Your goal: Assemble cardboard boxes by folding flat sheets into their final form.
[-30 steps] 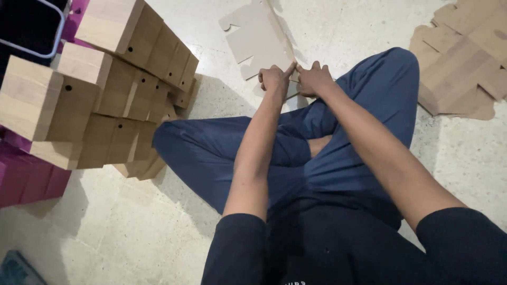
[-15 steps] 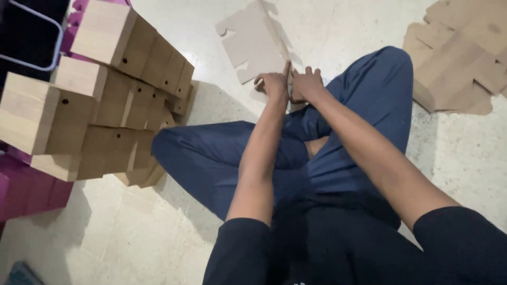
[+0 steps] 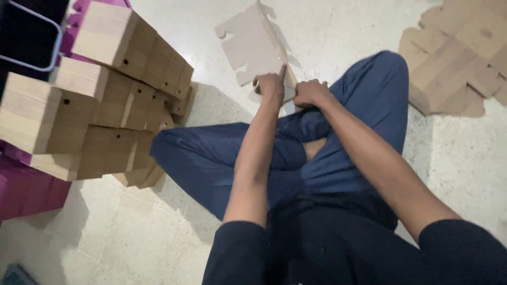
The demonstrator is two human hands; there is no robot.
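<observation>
A person in dark blue trousers sits cross-legged on a pale speckled floor [image 3: 327, 31], both hands working a flat, die-cut sheet of brown cardboard [image 3: 253, 45] that lies on the floor just past the knees. The left hand [image 3: 270, 84] presses on the sheet's near edge, forefinger extended along a raised fold, the other fingers curled. The right hand [image 3: 309, 92], just beside it, has its fingers closed on the same edge. A tall stack of folded brown cardboard boxes [image 3: 100, 100] stands to the left, beside purple cartons [image 3: 21, 192]; more flat cardboard blanks [image 3: 454, 58] lie at right.
</observation>
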